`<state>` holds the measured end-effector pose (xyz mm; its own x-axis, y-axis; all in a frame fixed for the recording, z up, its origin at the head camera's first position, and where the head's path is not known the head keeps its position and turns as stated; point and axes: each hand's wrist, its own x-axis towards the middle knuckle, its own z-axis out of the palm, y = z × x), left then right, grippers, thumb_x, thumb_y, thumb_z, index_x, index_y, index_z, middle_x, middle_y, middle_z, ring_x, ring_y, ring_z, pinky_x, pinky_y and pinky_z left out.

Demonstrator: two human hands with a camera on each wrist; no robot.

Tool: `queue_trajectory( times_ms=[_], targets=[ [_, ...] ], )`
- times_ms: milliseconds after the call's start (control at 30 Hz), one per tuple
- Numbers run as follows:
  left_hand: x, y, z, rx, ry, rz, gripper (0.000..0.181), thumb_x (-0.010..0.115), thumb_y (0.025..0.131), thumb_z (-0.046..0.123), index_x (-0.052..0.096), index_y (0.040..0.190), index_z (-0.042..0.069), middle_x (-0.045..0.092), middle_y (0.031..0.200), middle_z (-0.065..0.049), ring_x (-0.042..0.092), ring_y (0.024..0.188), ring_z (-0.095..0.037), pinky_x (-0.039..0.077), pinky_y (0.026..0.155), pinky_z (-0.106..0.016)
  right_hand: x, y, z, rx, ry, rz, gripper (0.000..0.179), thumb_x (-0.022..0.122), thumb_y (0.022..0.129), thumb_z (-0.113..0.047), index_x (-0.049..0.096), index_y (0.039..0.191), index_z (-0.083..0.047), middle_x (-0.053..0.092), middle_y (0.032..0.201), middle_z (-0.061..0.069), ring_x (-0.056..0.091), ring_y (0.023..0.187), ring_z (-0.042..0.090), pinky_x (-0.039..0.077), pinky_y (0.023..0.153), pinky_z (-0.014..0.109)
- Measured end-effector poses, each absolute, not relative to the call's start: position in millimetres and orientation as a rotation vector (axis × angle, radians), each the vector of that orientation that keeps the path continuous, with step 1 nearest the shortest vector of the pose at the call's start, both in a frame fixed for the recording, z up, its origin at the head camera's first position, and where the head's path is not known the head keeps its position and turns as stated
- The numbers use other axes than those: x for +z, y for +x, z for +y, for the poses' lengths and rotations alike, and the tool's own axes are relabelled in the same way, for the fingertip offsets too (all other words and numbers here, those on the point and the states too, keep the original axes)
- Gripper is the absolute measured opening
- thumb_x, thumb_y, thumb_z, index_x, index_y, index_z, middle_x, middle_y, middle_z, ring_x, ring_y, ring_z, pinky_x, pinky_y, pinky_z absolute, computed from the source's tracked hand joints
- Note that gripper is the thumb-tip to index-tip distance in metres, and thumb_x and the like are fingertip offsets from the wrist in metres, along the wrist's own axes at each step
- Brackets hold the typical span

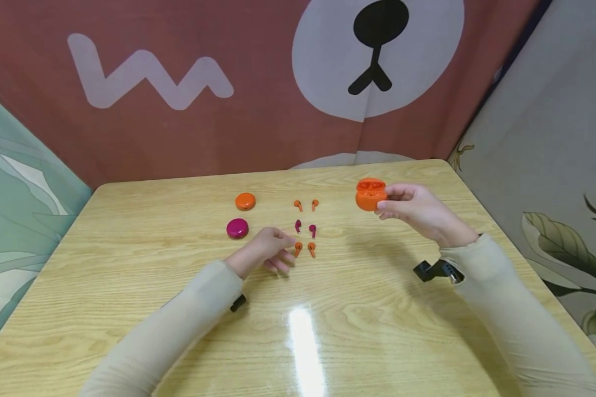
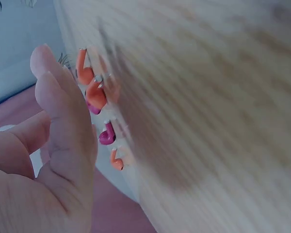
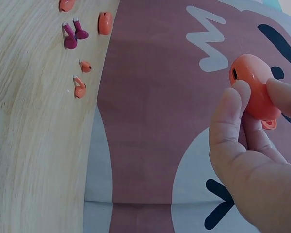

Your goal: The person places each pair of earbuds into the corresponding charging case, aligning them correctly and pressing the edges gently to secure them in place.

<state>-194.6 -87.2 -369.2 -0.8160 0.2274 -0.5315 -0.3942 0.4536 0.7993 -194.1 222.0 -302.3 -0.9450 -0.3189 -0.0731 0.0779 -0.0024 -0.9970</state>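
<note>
My right hand (image 1: 419, 212) pinches an orange earbud case (image 1: 370, 199) by its side, held up over the table's right part with its lid raised. No earbuds can be made out in its hollows. At the table's middle, my left hand (image 1: 268, 249) is beside the front pair of orange earbuds (image 1: 311, 250), fingers loosely bent and holding nothing. Fingertips come close to the left bud; in the left wrist view the fingers (image 2: 70, 116) look apart from the buds. Behind that pair lie two magenta earbuds (image 1: 313, 230), and farther back another orange pair (image 1: 315, 204).
Left of the earbuds sit a closed orange case (image 1: 245, 201) and, nearer me, a closed magenta case (image 1: 237, 227). The wooden table (image 1: 129, 264) ends at the back against a brown printed cloth (image 1: 258, 138). Patterned fabric (image 1: 566, 220) hangs along the right side.
</note>
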Motion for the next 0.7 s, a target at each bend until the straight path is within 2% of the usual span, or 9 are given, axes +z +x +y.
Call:
queue_trajectory(
  times_ms=[300,700],
  targets=[
    [-378,-198,-80,1.406,-0.159,2.102,0.025,0.057,0.099,0.018,0.057,0.116,0.000,0.071,0.076,-0.012,0.064,0.051,-0.015,0.047,0.042,-0.022,-307,-194,221,-2.062,-0.298,1.955,0.021,0.058,0.091,0.010,0.066,0.088,-0.009,0.069,0.086,0.005,0.066,0.072,0.015,0.055,0.071,0.024],
    [-382,-204,-76,1.377,-0.172,2.099,0.029,0.063,0.096,0.019,0.058,0.120,0.002,0.070,0.074,-0.009,0.063,0.051,-0.012,0.048,0.045,-0.022,-310,-195,223,-2.045,-0.309,1.968,0.021,0.057,0.092,0.010,0.066,0.091,-0.009,0.069,0.087,0.005,0.066,0.073,0.015,0.055,0.072,0.025]
  ],
)
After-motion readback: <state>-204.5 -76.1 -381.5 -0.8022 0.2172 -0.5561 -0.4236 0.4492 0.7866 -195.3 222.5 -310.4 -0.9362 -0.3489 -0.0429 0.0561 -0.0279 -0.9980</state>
